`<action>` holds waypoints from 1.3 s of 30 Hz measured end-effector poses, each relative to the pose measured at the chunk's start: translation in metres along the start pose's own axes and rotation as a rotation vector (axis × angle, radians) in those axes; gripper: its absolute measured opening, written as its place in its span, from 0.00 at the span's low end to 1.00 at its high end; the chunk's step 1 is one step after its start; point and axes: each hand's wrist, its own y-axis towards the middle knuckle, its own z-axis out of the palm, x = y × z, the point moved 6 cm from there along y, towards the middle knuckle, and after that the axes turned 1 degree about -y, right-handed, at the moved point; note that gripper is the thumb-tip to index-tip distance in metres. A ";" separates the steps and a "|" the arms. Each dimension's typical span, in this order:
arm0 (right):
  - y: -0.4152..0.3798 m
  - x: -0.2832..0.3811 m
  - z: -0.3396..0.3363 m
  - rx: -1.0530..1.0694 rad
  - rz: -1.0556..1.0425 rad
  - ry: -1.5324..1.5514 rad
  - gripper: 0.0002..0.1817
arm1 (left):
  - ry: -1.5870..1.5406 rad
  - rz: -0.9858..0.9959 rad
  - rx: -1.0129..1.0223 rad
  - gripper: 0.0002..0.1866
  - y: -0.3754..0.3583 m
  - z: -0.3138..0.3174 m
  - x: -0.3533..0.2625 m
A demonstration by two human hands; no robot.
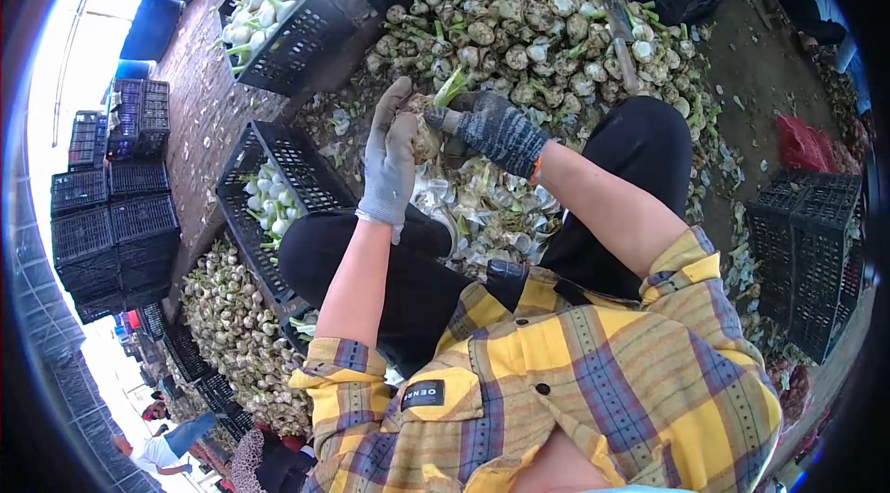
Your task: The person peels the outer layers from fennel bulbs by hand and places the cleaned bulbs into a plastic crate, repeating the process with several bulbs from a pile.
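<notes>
My left hand (389, 159), in a pale grey glove, is closed around a dirty brown garlic bulb (426, 130). A short green stem (451, 87) sticks up from it. My right hand (491, 129), in a dark grey knitted glove, has its fingers pressed against the bulb from the other side. Beyond the hands rises a heap of unpeeled garlic bulbs (519, 25) with cut stems. A knife (626, 62) lies on that heap, its handle towards me. Loose peeled skins (491, 206) cover the ground between my legs.
Black crates of cleaned white garlic stand at left, one farther (287, 62) and one by my knee (297, 164). Stacked crates (116, 224) are at far left, another stack (802, 257) at right. A second garlic heap (236, 326) lies lower left. Other people (171, 442) are beyond it.
</notes>
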 end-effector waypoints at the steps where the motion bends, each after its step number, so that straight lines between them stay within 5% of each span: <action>1: 0.002 -0.003 -0.002 0.014 -0.012 -0.012 0.19 | 0.024 0.025 -0.005 0.24 0.002 0.000 0.002; 15: 0.005 -0.004 -0.011 -0.055 -0.195 -0.432 0.15 | -0.036 -0.043 -0.133 0.22 0.012 -0.003 0.024; 21: 0.014 -0.020 -0.011 -0.174 -0.226 -0.411 0.16 | -0.475 -0.478 -0.005 0.23 0.005 0.005 0.040; 25: 0.024 -0.039 -0.022 -0.229 0.037 -0.220 0.17 | 0.007 -0.001 -0.105 0.28 0.003 0.009 0.034; 28: 0.024 -0.027 -0.025 -0.258 -0.152 -0.403 0.17 | -0.176 -0.052 -0.154 0.27 0.004 0.004 0.044; 32: 0.020 -0.033 -0.023 -0.270 -0.107 -0.220 0.17 | -0.665 -0.577 0.088 0.25 0.003 0.010 0.056; 37: 0.026 -0.041 -0.028 -0.303 -0.088 -0.201 0.16 | -0.055 -0.129 -0.092 0.26 0.003 0.015 0.048; 39: 0.020 -0.040 -0.028 -0.274 -0.094 -0.108 0.16 | -0.307 -0.299 -0.107 0.26 0.003 0.015 0.052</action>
